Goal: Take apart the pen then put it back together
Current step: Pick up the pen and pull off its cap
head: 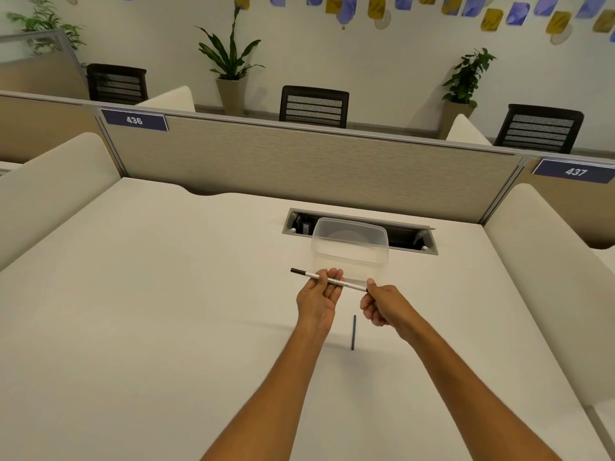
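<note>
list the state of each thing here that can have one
pen: held level above the desk, gripped by both hands
left hand: closed around the pen's middle
right hand: pinching the pen's right end
dark thin part: lying loose on the desk, untouched
clear container: upright, lidless, empty
cable hatch: open

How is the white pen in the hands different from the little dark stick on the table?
The white pen body is held up off the desk by the left hand and right hand, while the dark stick lies alone on the desk. The pen body is white with a black end; the stick is dark all over. The pen body looks longer and thicker and points sideways; the stick points away from the person. Both are thin and straight.
</note>
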